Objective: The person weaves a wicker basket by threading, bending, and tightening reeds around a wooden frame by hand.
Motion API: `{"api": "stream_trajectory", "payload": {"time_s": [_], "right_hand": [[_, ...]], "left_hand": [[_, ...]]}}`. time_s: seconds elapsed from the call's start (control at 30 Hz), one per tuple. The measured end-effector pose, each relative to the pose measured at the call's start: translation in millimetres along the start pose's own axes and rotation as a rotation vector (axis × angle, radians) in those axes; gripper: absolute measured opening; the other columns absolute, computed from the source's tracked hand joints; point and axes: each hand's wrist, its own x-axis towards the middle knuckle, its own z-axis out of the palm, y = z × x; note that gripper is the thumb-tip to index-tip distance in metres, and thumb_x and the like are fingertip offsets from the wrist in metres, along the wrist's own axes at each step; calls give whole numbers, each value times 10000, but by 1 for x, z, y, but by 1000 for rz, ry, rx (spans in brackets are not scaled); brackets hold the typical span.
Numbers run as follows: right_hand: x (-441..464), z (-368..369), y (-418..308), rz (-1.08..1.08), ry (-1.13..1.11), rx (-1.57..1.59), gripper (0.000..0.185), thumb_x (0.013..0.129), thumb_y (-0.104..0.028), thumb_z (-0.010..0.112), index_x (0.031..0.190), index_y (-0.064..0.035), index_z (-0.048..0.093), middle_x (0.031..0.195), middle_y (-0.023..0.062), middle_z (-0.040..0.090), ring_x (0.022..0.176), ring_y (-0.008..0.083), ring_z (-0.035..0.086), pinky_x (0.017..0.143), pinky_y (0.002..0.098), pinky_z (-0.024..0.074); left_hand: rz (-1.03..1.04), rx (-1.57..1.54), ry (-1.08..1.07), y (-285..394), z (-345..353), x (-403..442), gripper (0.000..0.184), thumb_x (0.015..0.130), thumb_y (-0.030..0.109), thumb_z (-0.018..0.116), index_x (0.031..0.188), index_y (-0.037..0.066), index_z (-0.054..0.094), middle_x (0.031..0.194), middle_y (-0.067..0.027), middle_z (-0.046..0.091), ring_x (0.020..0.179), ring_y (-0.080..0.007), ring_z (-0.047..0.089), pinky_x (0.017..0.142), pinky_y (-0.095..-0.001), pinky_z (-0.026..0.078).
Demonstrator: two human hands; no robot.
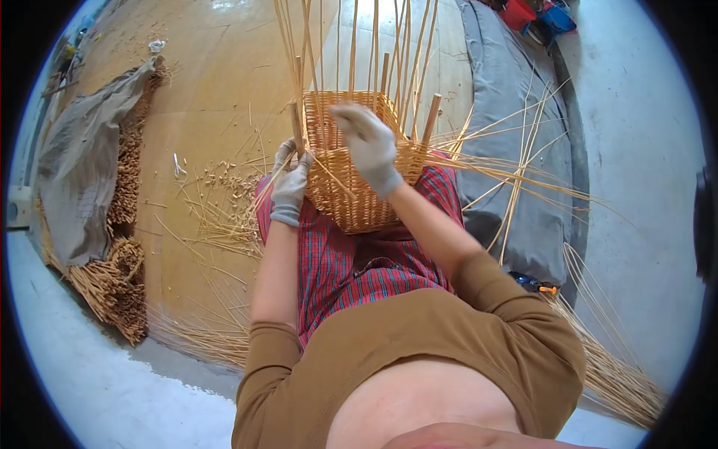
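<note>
A woven wicker basket [351, 196] rests on my lap, its upright stakes [407, 56] rising tall from the rim. Thicker wooden posts [431, 118] stand at its corners. My left hand [290, 182], in a pale glove, is closed around the basket's left corner, beside the post and a loose strand there. Gloved too, my right hand [368, 146] hovers over the basket's opening with its fingers stretched to the left and a little blurred. I see nothing held in it. A cut strand end [334, 178] sticks out across the basket's near side.
Long loose canes [516, 176] spread to the right over a grey cloth [497, 97]. Wicker scraps [228, 191] litter the board floor at left. Bundled rods [123, 292] lie partly under a grey cover [86, 172]. More canes [613, 374] are at lower right.
</note>
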Motion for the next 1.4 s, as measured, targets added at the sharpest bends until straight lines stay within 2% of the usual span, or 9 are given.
{"api": "stream_trajectory", "payload": {"time_s": [0.1,0.4,0.5,0.57,0.77,0.93,1.0,1.17,1.4], "right_hand": [[43,27,-19,-113,-135,-411,479,898,-38,680,1363,-91,577,1013,115,733,812,221,711,693,363,575],[-99,-75,2,994,203,472,159,1032,-106,521,1170,-57,582,906,61,710,468,48,448,440,223,388],[-43,-66,-10,920,194,224,227,1013,-97,567,1232,-55,609,1000,67,721,523,61,506,481,227,437],[-11,-48,19,328,-90,-20,374,982,-33,572,1354,-73,569,1050,58,708,586,63,533,548,223,478],[-39,-105,9,504,-17,136,574,936,89,501,1469,-124,488,1290,110,667,1081,170,676,772,261,548],[-82,-100,-40,682,72,24,477,879,76,561,1334,-60,601,1147,127,715,1042,228,684,921,355,547],[-51,-83,-39,138,-319,-493,490,850,-17,668,1332,-80,603,1130,121,705,1075,278,672,920,405,542],[-42,-18,-14,-97,-650,-937,727,843,-481,679,1462,-149,490,1510,97,460,1399,305,398,1198,486,220],[-61,-18,13,-171,-639,-814,773,840,-320,652,1534,-119,379,1479,96,484,1286,300,493,1171,475,280]], "left_hand": [[86,-19,118,-12,15,2,346,931,74,715,1238,45,556,1017,-21,627,914,-113,591,834,-256,493],[447,358,344,-32,28,-41,451,847,120,783,1231,72,550,1006,-95,647,922,-224,640,841,-345,530],[597,831,105,14,67,-59,635,818,151,779,1387,157,498,1173,-178,595,996,-314,652,871,-421,539],[548,932,-12,24,88,-55,728,811,164,764,1468,213,453,1279,-212,543,1042,-356,647,887,-458,538],[368,1391,-105,16,96,-44,784,841,35,609,1500,401,396,1451,-192,397,996,-346,647,859,-437,536],[424,1169,-63,21,86,-43,658,850,63,632,1434,338,502,1451,-158,441,1077,-367,634,913,-450,525],[551,796,38,23,71,-39,542,878,127,659,1381,289,544,1414,-146,467,1144,-377,608,952,-452,525],[507,1224,115,-20,29,-22,538,885,74,573,1398,188,456,1519,-35,471,986,-279,704,809,-408,576],[695,1031,124,-15,19,-26,491,870,9,538,1306,233,563,1391,19,604,862,-250,724,676,-367,585]]}}
